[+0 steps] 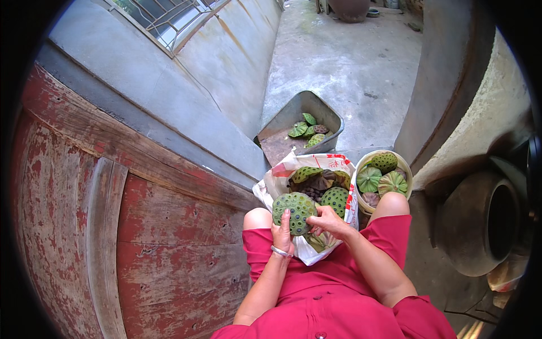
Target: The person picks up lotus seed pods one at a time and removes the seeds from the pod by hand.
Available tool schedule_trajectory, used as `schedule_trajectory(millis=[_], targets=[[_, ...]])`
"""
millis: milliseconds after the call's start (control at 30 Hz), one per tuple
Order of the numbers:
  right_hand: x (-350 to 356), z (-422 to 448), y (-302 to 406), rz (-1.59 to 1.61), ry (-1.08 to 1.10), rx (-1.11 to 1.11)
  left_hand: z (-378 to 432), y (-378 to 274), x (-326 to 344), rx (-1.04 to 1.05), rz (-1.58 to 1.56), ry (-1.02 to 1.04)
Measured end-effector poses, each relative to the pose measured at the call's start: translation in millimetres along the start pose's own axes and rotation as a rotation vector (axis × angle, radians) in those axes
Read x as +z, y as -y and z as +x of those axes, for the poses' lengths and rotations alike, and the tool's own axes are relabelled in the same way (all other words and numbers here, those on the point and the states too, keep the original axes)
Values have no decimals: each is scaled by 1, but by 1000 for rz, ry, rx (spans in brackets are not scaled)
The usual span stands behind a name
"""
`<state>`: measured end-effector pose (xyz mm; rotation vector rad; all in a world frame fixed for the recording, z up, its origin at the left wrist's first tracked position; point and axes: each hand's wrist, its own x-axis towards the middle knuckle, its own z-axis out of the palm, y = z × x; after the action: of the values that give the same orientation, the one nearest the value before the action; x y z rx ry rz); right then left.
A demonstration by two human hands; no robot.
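A round green lotus seed pod (295, 212), its flat face dotted with dark seeds, is held up over an open white sack (264, 190). My left hand (283, 234) grips its lower left side, the thumb lying across the face. At the pod's right rim, the curled fingers of my right hand (330, 222) pinch the edge; their tips are partly hidden. Inside the sack are more lotus pods (335, 201), a brownish one (324, 180) and many loose dark seeds (312, 194). The sack sits between my knees.
A cream bucket (408, 169) of lotus pods stands by my right knee. Beyond the sack, a grey plastic tub (334, 114) holds several pods. A worn red wooden door (178, 245) is at left, a dark clay jar (465, 229) at right. Walls flank the concrete floor (347, 55).
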<state>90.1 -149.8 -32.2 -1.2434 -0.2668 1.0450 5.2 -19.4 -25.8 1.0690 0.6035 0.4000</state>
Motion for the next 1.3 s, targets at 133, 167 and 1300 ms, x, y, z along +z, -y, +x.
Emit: schedule_trajectory(millis=[133,167,1300], targets=[[9,-6,5,21,15,-64,-2,-1,-2,27,42,2],[10,-5,2,12,-12,-87,-5,0,-1,32,43,-14],[7,-12,4,-20,42,-227,-9,-16,10,-84,-168,163]])
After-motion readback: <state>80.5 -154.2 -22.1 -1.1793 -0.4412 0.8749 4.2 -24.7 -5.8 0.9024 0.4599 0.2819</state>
